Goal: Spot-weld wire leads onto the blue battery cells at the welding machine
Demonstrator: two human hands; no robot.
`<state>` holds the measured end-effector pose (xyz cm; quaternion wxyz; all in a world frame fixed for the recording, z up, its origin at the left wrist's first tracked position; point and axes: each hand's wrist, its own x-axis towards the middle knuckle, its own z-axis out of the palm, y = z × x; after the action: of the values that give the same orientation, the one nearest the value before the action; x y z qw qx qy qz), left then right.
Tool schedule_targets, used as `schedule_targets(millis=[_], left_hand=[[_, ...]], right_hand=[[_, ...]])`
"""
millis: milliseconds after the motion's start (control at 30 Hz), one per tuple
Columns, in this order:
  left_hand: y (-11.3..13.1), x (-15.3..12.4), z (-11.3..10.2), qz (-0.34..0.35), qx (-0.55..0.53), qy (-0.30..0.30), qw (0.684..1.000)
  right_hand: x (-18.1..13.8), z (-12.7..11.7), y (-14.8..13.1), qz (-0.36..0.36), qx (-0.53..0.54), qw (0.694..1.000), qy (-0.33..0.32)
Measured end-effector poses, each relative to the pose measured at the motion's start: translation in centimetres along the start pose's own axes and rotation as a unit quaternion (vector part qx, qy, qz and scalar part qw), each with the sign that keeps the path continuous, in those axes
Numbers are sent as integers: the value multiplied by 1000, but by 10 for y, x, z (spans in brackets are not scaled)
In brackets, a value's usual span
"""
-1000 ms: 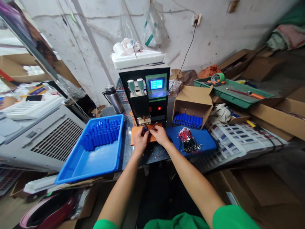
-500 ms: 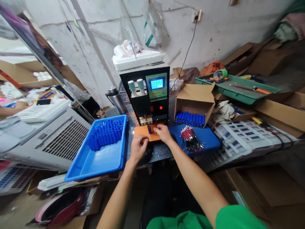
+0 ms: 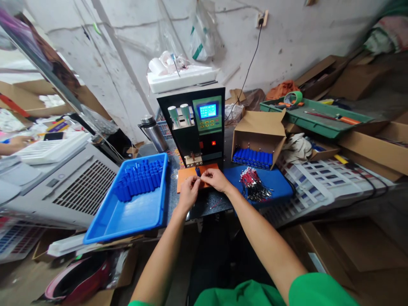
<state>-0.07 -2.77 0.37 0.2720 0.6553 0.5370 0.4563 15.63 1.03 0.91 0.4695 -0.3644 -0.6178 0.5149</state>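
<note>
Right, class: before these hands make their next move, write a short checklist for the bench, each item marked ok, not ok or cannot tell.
1. Machine display lit: ok.
2. Red indicator light on: ok.
3. Blue cylindrical cell upright over the orange block: ok, as far as it shows above the fingertips.
4. Left hand and right hand have a firm grip: cannot tell; anything between the fingertips is too small to make out.
5. Red-and-black wire bundle on the right-hand side: ok.
6. No stray wire near the block: not ok; a loose reddish wire lies in front.
</note>
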Motion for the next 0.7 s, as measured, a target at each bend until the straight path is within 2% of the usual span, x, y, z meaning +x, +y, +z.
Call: schedule_targets(millis=[200, 333, 433, 533, 700], left_hand=[[2, -3, 1, 2, -15, 14, 1000], [5, -8, -1, 93, 76, 88, 989], [1, -6, -1, 141, 146, 46, 978], [-3, -1, 1, 147, 175, -4, 974], [-2, -1, 5, 112, 136, -5, 984]], right_hand=[[-1, 2, 0, -2, 5, 1000, 16], [1, 0, 0, 6, 51, 996, 67], [2, -2, 0, 34, 113, 989, 91], [2, -3, -2, 53, 150, 982, 103], [2, -3, -4, 69, 165, 976, 121]])
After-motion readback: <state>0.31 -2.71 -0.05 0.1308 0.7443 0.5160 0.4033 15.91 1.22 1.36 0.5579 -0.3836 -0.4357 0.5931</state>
